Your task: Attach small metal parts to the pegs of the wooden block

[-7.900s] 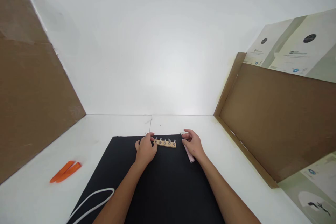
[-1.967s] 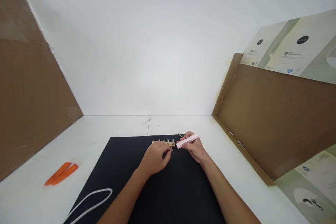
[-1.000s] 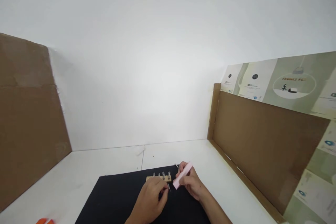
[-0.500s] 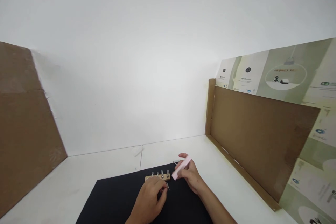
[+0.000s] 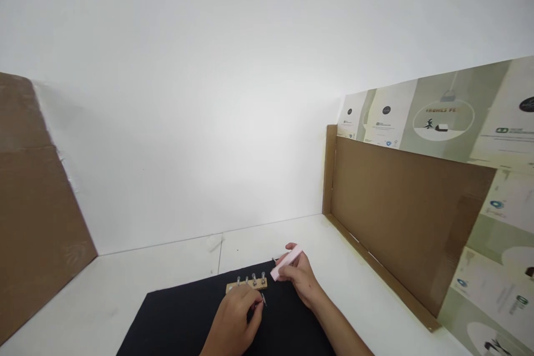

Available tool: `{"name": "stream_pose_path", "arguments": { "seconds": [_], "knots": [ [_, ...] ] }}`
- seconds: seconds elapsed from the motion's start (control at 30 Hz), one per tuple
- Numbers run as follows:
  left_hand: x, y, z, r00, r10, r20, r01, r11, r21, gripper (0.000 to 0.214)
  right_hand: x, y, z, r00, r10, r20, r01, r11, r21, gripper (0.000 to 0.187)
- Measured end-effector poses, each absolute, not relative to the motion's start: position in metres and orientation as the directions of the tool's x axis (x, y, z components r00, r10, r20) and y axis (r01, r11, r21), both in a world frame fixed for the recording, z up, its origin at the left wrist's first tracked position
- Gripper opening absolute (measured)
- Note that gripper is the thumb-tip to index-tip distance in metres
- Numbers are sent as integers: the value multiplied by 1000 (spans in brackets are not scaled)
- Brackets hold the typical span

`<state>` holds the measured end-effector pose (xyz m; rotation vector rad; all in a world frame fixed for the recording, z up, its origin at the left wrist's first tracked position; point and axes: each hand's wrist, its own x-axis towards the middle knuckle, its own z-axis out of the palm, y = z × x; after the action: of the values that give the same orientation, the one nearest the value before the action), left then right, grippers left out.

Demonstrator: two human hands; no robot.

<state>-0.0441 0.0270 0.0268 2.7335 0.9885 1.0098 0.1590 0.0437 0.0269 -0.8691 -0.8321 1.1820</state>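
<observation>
A light wooden bar [image 5: 246, 287] with several upright metal bolts lies on the far part of a black mat [image 5: 187, 322]. My left hand [image 5: 233, 316] is just in front of the bar, its fingers pinched on a thin metal pin [image 5: 263, 299]. To the right, my right hand [image 5: 298, 277] is shut on a pink stick [image 5: 287, 263], which tilts up across the fingers. A small metal piece [image 5: 273, 260] lies near the mat's far edge, just beyond the stick. The bar's left end is partly behind my left hand.
The mat lies on a white table [image 5: 267, 236] against a white wall [image 5: 179, 122]. Brown cardboard panels [image 5: 37, 217] [image 5: 409, 211] stand at the left and right. Printed sheets [image 5: 442, 114] rest along the right panel's top and front.
Since the oldest frame, my right hand has lifted the pink stick off the mat and my left hand has taken the pin. The view has tilted up, so everything sits lower in the frame.
</observation>
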Motion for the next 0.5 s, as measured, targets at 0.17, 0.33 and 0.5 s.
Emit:
{"name": "stream_pose_path", "arguments": {
  "seconds": [0.17, 0.33, 0.5],
  "knots": [
    [-44, 27, 27, 575, 585, 571, 546, -795, 265, 16, 158, 40, 28, 30, 995, 90, -364, 95, -926, 58],
    [-42, 26, 28, 574, 575, 583, 538, -801, 261, 16, 155, 35, 32, -43, 994, 98, -393, 73, -917, 55],
    [-43, 25, 27, 584, 598, 549, 551, -788, 273, 16, 156, 39, 29, 20, 997, 77, -417, 78, -905, 52]
  ]
}}
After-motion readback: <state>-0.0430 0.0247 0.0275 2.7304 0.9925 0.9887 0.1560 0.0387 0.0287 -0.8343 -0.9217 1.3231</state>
